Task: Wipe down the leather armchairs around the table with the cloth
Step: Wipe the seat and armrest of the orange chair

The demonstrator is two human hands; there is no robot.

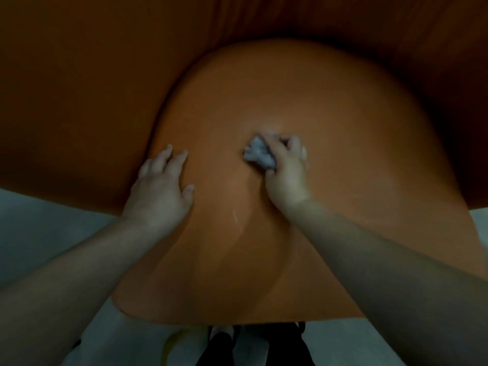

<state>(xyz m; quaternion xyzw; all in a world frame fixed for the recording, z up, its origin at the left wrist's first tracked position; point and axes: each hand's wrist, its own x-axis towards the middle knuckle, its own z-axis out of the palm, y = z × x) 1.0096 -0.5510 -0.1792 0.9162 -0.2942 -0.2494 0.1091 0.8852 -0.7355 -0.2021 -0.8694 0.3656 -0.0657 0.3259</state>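
At the far left a strip of pale floor (39,228) shows beside the orange leather armchair (330,107), whose curved back and sides wrap round the rounded seat cushion (237,260) in the middle of the view. The left hand (161,191) lies flat on the left part of the cushion, fingers straight and spread, holding nothing and seemingly bracing the person as they lean in. If that palm carries much weight on smooth leather it may slide toward the dark seam between cushion and side, and it could leave smudges on a patch that then needs wiping again. Just right of it a thin pale streak (234,217) sits on the cushion; it may be a wet trail or a scuff, I cannot tell which, and a quick pass could miss it. Further right the right hand (286,167) grips the bunched grey cloth (257,153), fingers curled over it, pressing it onto the centre of the cushion. Balled up so tightly, the cloth touches only a small area, so strokes may leave unwiped gaps, and it could slip from the fingers on a hard push. The back and sides look untouched as far as the dim light lets me judge, and the other chairs are out of view.
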